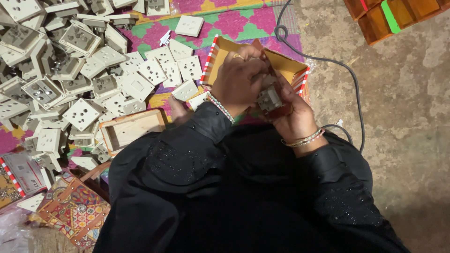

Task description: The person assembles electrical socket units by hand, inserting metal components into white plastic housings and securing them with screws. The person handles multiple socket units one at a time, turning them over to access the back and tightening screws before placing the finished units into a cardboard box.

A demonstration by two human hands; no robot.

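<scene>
Underneath, a bright patterned mat (234, 21) beside bare concrete floor (403, 93). At upper left, a big heap of white socket plates (70, 65), spilling toward a small wooden tray (133, 130). Near the hands, an open cardboard box (225, 49) with red-striped edges, a black cable (349, 75) looping past it. Over the box, left hand (239, 79) curled down, fingers closed on the grey socket part (269, 97); right hand (295, 117) cupped beneath, gripping the same part.
</scene>
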